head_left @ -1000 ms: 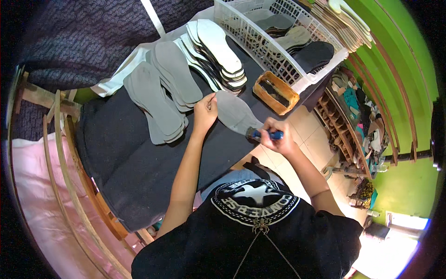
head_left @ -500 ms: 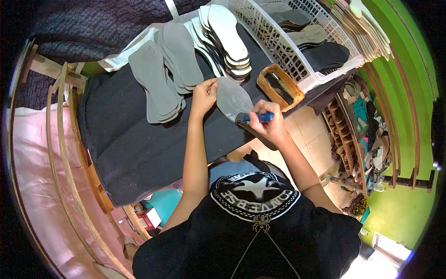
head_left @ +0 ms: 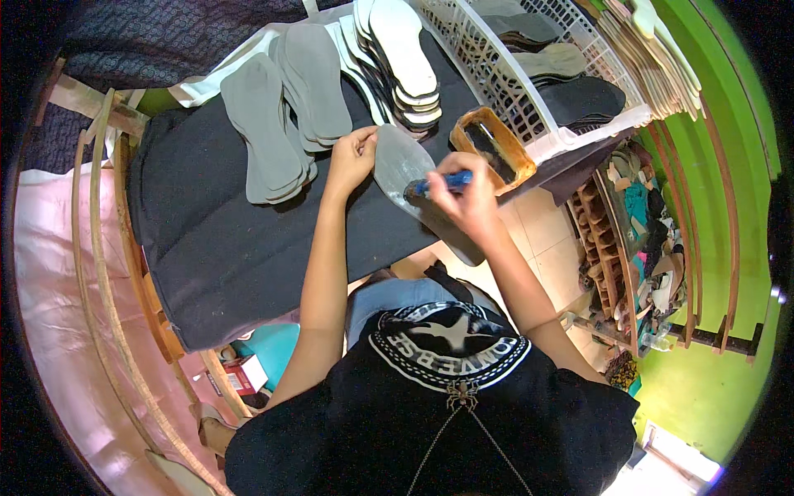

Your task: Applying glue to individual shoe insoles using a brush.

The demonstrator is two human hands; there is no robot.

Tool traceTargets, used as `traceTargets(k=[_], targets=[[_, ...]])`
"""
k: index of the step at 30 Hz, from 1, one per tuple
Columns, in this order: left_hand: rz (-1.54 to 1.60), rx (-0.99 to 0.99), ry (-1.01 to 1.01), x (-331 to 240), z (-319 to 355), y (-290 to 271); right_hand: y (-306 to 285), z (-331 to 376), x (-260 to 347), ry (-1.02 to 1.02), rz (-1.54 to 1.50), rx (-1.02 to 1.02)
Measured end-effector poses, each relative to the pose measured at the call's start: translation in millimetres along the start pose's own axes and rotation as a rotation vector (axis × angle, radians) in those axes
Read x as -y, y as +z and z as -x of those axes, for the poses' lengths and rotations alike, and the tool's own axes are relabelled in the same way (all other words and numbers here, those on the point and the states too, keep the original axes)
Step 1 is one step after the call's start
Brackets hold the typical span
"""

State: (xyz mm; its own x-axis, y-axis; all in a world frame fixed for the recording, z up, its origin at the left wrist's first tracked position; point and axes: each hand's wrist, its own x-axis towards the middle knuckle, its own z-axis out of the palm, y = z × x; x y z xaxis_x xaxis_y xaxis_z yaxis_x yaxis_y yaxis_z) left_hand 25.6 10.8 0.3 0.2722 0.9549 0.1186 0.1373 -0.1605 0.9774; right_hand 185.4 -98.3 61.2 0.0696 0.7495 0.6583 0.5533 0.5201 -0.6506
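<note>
Your right grip (head_left: 471,202) is holding a blue-handled brush (head_left: 457,178) against the grey insole (head_left: 399,161) at mid-frame, while your left grip (head_left: 351,168) is pinching its upper-left edge. Sheen is covering the upper part; the lower end is looking duller, probably uncoated. The insole is running from your left grip to beneath your right; stacked insoles (head_left: 263,132) are resting toward upper left.

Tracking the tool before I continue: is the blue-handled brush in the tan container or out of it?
Out: the right hand grips the brush, its dark end on the gray insole.
</note>
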Motion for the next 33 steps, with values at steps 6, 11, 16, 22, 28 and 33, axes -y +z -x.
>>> traceTargets(k=[6,11,16,22,28,33], targets=[[-0.004,-0.01,-0.017,-5.3,2.3,0.8,-25.3,19.4,-3.4,-0.019,-0.298,0.05],[0.015,-0.005,-0.053,-6.1,2.4,1.4,-51.7,41.8,-0.8,-0.005,-0.157,0.06],[-0.012,-0.008,-0.028,-6.9,1.6,1.5,-29.8,4.3,7.4,-0.056,0.107,0.154],[0.027,-0.027,-0.033,-0.9,-0.2,2.1,-16.9,16.8,-4.6,-0.138,-0.151,0.095],[-0.019,-0.022,-0.018,-0.4,0.8,-0.4,-59.5,50.9,-5.2,-0.008,-0.286,0.057],[-0.021,-0.01,-0.003,-10.6,0.2,3.7,-52.9,28.4,-1.6,0.106,0.007,0.002]])
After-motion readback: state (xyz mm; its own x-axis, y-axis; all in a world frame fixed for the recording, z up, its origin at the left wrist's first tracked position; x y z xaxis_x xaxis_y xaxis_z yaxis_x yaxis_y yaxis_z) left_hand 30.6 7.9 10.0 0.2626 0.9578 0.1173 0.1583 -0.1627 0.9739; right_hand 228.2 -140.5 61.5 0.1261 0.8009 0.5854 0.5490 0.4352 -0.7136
